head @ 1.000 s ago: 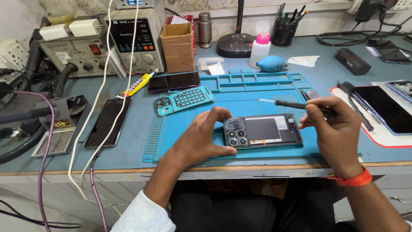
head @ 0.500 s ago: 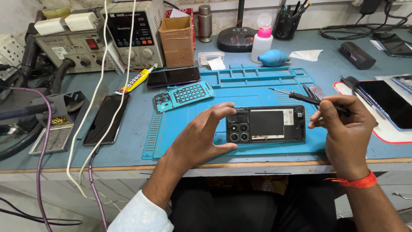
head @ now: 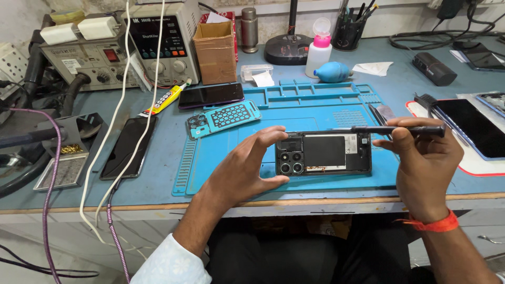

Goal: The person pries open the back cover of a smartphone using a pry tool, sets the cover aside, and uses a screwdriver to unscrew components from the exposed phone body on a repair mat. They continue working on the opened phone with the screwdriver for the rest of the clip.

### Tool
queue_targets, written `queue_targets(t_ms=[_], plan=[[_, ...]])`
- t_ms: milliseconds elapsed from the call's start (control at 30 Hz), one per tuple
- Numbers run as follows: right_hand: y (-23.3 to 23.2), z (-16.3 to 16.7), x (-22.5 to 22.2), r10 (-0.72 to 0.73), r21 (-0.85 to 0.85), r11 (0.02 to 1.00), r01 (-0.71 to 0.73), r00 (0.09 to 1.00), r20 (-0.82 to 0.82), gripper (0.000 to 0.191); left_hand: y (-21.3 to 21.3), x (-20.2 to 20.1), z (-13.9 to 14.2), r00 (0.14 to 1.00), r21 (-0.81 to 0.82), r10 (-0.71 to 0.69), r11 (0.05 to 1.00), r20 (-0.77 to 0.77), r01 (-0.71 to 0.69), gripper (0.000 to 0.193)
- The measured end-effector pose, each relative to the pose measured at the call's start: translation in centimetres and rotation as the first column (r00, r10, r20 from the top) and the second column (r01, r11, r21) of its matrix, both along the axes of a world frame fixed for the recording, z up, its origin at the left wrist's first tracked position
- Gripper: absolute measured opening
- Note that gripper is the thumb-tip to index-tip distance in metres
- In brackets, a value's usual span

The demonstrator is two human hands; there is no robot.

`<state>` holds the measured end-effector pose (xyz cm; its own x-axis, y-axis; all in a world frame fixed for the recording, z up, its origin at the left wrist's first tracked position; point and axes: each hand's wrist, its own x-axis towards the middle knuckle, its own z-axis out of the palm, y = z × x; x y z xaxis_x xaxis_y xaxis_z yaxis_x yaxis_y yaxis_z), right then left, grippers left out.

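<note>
An opened black phone [head: 323, 153], back cover off with camera lenses and battery showing, is held up above the blue repair mat [head: 221, 152]. My left hand [head: 247, 168] grips its left end. My right hand [head: 423, 158] steadies the right end and holds a thin black screwdriver [head: 400, 129] level across the phone's top right corner. A teal phone back frame [head: 223, 118] lies on the mat's far left corner.
A dark phone [head: 126, 147] and cables lie at left, another phone [head: 210, 95] beyond the mat. Power supply [head: 160, 39], cardboard box [head: 215, 50], bottle [head: 318, 50] and blue blower [head: 331, 72] stand at the back. More phones [head: 471, 126] rest at right.
Both hands have lifted the phone off the mat and tilted it toward me. The screwdriver has swung from pointing at the phone to lying level along its top edge.
</note>
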<state>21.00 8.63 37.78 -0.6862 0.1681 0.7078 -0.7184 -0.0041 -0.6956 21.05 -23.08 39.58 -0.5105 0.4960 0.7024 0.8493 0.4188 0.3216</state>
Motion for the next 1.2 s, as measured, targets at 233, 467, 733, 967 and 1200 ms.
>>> queue_targets(t_ms=[233, 467, 733, 967, 1200], plan=[[-3.7, 4.3, 0.7, 0.045, 0.311, 0.95, -0.031, 0.998, -0.038, 0.058, 0.1, 0.0, 0.3, 0.979, -0.019, 0.036, 0.999, 0.203, -0.033, 0.084], [-5.6, 6.2, -0.8, -0.033, 0.516, 0.854, 0.065, 0.997, -0.072, 0.058, 0.3, 0.1, 0.8, 0.956, -0.004, 0.048, 0.999, 0.289, -0.049, 0.084], [-5.6, 6.7, -1.0, -0.015, 0.596, 0.798, 0.09, 0.991, -0.13, 0.058, 0.4, 0.1, 0.8, 0.954, -0.007, 0.04, 0.999, 0.297, -0.04, 0.082], [-6.3, 7.5, -0.8, 0.016, 0.656, 0.744, 0.126, 0.978, -0.206, 0.057, 0.4, 0.0, 0.9, 0.948, -0.013, 0.055, 0.998, 0.314, -0.053, 0.084], [-6.6, 8.3, -0.9, 0.035, 0.671, 0.732, 0.117, 0.978, -0.208, 0.059, 0.4, 0.0, 1.1, 0.927, -0.043, 0.098, 0.995, 0.363, -0.089, 0.084]])
